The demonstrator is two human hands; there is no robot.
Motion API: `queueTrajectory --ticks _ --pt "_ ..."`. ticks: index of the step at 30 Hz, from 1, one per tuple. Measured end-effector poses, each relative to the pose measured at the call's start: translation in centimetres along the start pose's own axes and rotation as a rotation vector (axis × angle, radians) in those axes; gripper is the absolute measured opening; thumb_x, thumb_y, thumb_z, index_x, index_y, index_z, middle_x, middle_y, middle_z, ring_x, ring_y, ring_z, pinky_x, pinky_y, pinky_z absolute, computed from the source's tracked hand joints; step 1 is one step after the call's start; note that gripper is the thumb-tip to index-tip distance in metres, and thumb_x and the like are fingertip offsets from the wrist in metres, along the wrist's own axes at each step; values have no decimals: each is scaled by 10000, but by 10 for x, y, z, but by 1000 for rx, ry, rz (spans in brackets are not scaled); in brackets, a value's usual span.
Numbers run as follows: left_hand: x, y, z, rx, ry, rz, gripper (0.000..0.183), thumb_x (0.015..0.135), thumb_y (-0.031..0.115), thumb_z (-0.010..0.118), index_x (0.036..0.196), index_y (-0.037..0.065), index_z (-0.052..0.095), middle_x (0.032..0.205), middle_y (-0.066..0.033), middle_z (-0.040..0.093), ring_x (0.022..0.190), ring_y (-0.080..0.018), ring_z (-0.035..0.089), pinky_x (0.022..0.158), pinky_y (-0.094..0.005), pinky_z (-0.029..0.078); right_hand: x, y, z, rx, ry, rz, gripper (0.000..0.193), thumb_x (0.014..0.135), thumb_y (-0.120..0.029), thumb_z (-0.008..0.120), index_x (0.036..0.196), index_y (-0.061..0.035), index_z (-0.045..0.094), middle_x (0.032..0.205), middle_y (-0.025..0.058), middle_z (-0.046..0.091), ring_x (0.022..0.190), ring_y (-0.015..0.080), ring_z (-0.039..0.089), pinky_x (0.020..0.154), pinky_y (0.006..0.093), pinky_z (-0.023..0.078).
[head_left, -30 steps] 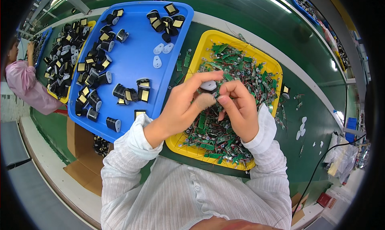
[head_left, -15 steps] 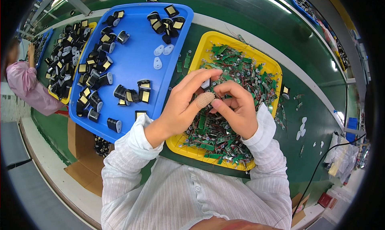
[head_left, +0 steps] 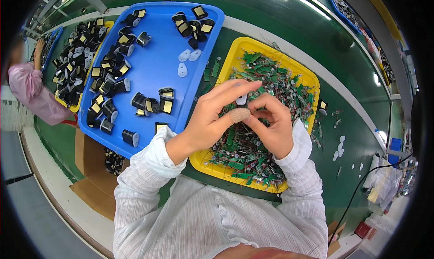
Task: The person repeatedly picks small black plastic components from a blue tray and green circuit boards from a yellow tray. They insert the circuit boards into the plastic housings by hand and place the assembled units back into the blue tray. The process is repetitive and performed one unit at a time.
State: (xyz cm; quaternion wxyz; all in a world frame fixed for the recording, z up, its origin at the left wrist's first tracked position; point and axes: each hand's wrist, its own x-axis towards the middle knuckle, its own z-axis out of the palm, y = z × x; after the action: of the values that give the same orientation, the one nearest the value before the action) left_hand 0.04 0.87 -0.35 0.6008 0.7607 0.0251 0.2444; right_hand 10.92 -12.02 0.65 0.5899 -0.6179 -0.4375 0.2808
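Working on a black-and-white casing (head_left: 242, 99) gripped in my left fingers (head_left: 234, 92), right fingers (head_left: 273, 106) nearly closed beside it, any contents hidden, I likely need a steady hold next.

From where I stand, I can't read a single word or number. The pale yellow squares (head_left: 167, 107) on the black casings (head_left: 130, 138) in the blue tray (head_left: 158, 42) show no lettering I can make out. Over at the lower right, a red box (head_left: 363, 230) carries a pale patch, too small and blurred to read.
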Motion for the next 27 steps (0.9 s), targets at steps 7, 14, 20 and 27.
queueTrajectory --ticks 7,14,20,27 --pt "5 9 0 70 -27 53 465 784 185 601 1212 30 508 1147 -159 542 1039 -289 519 919 -336 377 -3 -5 -4 -143 59 -43 139 723 54 611 853 22 575 798 90 556 737 152 586 672 252 506" --pt "16 -34 -85 1266 295 -183 489 750 390 618 1149 114 553 1326 -188 367 1258 -372 252 985 -539 244 13 -41 -51 -485 121 19 158 710 22 630 861 18 585 824 75 596 753 137 580 669 240 478" --pt "15 -79 -137 1532 424 -451 492 801 444 548 1133 82 556 1361 -145 337 1288 -363 198 973 -618 188 102 17 -144 -1033 210 -179 141 746 -58 630 885 -44 609 793 88 621 713 182 608 621 277 470" --pt "16 -71 -145 1313 582 -271 527 737 300 660 1116 -36 517 1260 -114 454 1154 -287 418 924 -446 370 155 119 -206 -1312 261 126 148 748 -112 635 893 -85 619 866 79 627 813 242 604 740 352 465"
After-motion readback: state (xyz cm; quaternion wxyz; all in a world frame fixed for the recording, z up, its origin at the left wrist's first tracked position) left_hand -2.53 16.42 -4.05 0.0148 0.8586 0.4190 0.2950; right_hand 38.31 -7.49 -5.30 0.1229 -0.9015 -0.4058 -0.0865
